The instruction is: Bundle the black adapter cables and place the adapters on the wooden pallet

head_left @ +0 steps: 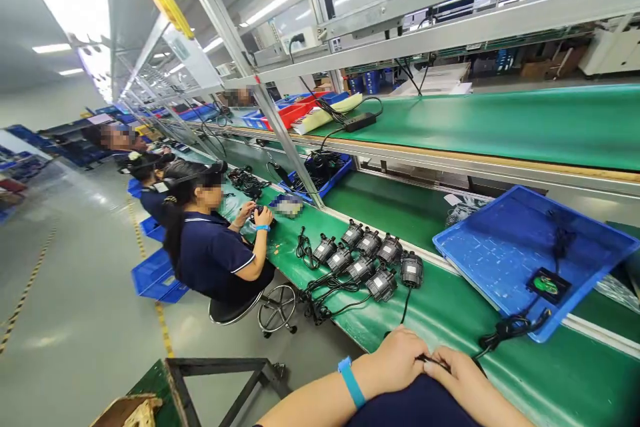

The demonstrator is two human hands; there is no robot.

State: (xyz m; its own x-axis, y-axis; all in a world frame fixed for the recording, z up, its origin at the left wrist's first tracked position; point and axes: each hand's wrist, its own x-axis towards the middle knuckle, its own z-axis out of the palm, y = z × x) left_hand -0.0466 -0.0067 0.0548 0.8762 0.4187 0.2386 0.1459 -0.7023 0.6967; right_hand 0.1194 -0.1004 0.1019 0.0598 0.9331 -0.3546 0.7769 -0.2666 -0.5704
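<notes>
Down at the near edge of the green bench (450,320), a thin black cable (434,361) is pinched between the two hands, which rest knuckle to knuckle against the person's lap. Both the left hand (397,360), with a blue wristband (351,381) on its forearm, and the right hand (457,373) have their fingers curled shut on this cable, though most of it is hidden under them. Just beyond the right hand a coiled black cord (510,330) hangs over the lip of a tilted blue tray (500,247), in which lies a small black part with a green face (547,285). Further left on the bench stands a cluster of black motor-like units (373,257) with trailing wires. Well beyond them a co-worker in a dark blue shirt (210,253) sits on a stool (250,310), both hands at a small dark object.
</notes>
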